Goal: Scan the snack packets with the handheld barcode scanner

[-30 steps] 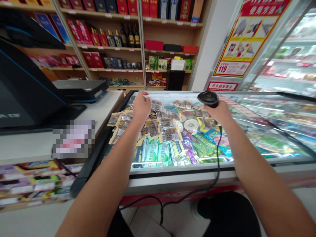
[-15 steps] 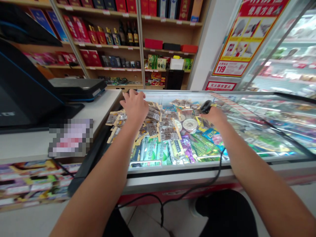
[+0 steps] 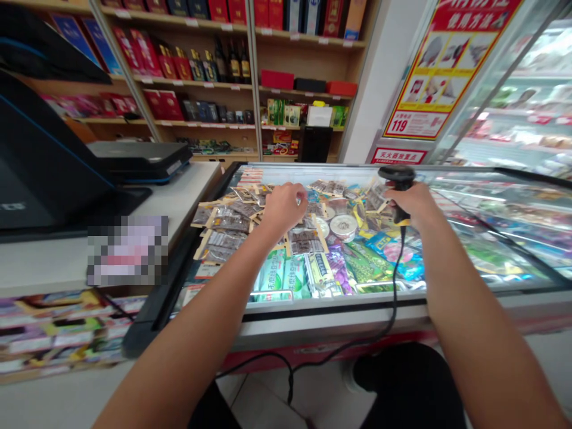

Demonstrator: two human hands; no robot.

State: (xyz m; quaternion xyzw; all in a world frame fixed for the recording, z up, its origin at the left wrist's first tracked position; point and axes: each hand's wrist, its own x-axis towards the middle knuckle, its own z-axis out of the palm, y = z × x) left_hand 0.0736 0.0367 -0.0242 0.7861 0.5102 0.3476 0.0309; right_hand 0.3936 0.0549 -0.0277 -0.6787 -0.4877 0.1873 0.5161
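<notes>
My right hand (image 3: 417, 199) is wrapped round a black barcode scanner (image 3: 397, 179), held upright over the right-middle of a glass-topped freezer (image 3: 322, 310); its cable (image 3: 395, 280) hangs down over the front edge. My left hand (image 3: 283, 205) is over a spread of small clear packets with brown contents (image 3: 227, 220), its fingers curled in. Whatever those fingers hold, if anything, is hidden. More such packets (image 3: 375, 196) lie just left of the scanner. White-lidded round tubs (image 3: 344, 226) and green ice-pop wrappers (image 3: 272, 274) show between my arms.
On the left counter (image 3: 196, 185) stand a black till screen (image 3: 40, 161) and a flat scale (image 3: 138, 158); a blurred-out item (image 3: 129, 250) lies at its edge. Shelves with boxes and bottles (image 3: 235, 62) line the back. A red poster (image 3: 451, 71) hangs on the pillar.
My left hand has moved right from the freezer's far left side to over the packets, its fingers now curled. My right hand has shifted right and turned the scanner upright.
</notes>
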